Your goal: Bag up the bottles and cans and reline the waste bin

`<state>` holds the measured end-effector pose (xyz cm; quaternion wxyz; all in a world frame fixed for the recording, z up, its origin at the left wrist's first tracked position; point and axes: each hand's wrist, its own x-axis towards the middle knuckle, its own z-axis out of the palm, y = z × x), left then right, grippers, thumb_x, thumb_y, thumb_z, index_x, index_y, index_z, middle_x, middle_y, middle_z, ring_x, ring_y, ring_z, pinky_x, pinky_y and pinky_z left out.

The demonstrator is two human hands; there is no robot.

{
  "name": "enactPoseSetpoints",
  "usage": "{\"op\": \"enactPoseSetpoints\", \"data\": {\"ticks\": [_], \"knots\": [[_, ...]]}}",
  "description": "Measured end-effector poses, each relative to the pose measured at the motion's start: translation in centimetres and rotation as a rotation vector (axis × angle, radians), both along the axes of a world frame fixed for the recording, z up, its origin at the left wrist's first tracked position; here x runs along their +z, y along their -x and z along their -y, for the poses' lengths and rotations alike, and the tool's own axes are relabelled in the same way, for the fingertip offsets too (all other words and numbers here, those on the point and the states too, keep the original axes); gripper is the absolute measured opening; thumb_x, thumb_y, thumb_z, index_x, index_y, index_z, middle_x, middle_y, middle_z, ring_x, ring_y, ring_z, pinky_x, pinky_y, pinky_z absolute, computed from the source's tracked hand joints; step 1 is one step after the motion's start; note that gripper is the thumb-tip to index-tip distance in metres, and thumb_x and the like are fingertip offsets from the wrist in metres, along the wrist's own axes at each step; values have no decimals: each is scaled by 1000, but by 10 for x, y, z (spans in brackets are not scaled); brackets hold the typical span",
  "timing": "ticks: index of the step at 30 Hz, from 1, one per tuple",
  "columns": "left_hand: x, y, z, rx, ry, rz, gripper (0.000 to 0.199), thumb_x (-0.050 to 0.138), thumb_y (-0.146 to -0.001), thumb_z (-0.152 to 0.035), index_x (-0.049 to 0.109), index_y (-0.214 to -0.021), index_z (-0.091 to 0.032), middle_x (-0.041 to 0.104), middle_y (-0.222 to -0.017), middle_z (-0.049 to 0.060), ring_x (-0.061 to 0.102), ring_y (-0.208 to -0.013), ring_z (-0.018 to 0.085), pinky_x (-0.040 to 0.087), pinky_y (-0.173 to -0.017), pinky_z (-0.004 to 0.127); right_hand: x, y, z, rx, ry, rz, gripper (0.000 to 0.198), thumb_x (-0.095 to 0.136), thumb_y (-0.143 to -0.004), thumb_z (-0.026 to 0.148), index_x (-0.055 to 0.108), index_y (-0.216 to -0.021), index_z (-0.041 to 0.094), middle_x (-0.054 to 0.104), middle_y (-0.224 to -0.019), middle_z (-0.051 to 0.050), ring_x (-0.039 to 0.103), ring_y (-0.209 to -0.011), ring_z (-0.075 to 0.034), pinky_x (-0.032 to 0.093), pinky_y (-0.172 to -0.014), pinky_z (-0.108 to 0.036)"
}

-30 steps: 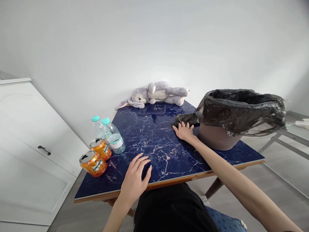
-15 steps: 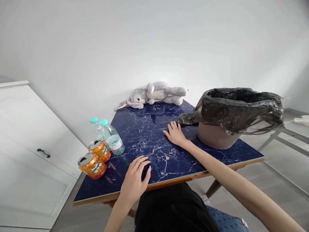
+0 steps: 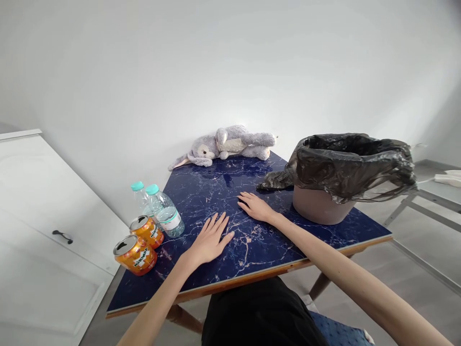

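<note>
The square table top (image 3: 252, 235) at the centre of the frame has a glossy dark blue marble-look surface with pale veins, smooth enough to mirror the light, and a bare wood edge along the near side. At lower left, two orange drink cans (image 3: 136, 252) look like shiny printed metal with silvery lids, and beside them two clear plastic water bottles (image 3: 163, 211) carry matt teal caps. At upper centre lies a grey plush rabbit toy (image 3: 223, 144) of soft, fuzzy cloth. At right, a matt brown plastic bin (image 3: 319, 207) is lined with a thin, crinkled, glossy black plastic bag (image 3: 353, 166). The white cabinet (image 3: 39, 216) at left looks smooth and matt.
</note>
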<state>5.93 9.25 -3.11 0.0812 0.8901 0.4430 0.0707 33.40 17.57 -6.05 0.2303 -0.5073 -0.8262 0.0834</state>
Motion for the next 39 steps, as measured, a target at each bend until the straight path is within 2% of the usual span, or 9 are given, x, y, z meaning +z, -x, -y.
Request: {"op": "enactPoseSetpoints", "data": {"ticks": [4,7,16,22,28,39], "knots": [[0,-13,-48,41,-30,19,71,31,-110,-66,36,-170,-28,28,-177,6,20,-166,33,20,-135,58,0,-2,-1,15,1,-8,62,32,-113,48,54,-159,12,44,-170,-16,37,-161,-26,24,-134,-45],[-1,-16,-63,64,-58,28,69,28,-112,-62,40,-168,-23,31,-177,8,22,-166,31,18,-136,55,1,-4,-2,32,2,-10,61,34,-113,47,53,-159,13,44,-170,-15,36,-161,-26,25,-133,-45],[-3,-10,-61,57,-96,43,67,26,-113,-57,47,-164,-18,36,-175,9,26,-165,28,19,-136,51,-1,-3,-4,45,1,-29,58,38,-112,44,55,-158,12,43,-170,-17,36,-161,-27,25,-134,-46],[-7,-7,-63,57,-116,78,62,31,-113,-57,48,-163,-26,38,-174,6,28,-165,27,22,-135,52,-2,-1,-4,46,-4,-42,58,39,-111,45,56,-157,16,44,-169,-16,37,-160,-27,27,-133,-48],[-7,-5,-63,58,-119,86,63,30,-113,-58,48,-163,-24,38,-174,7,29,-164,28,22,-135,52,-3,0,-4,45,-8,-51,58,38,-111,46,56,-157,15,44,-169,-16,37,-160,-27,26,-133,-48],[-8,-2,-63,59,-125,101,62,31,-113,-59,46,-164,-28,39,-174,6,29,-164,28,24,-134,53,-1,1,-2,39,-6,-56,58,38,-112,48,57,-157,17,46,-169,-15,39,-160,-28,28,-133,-48]]}}
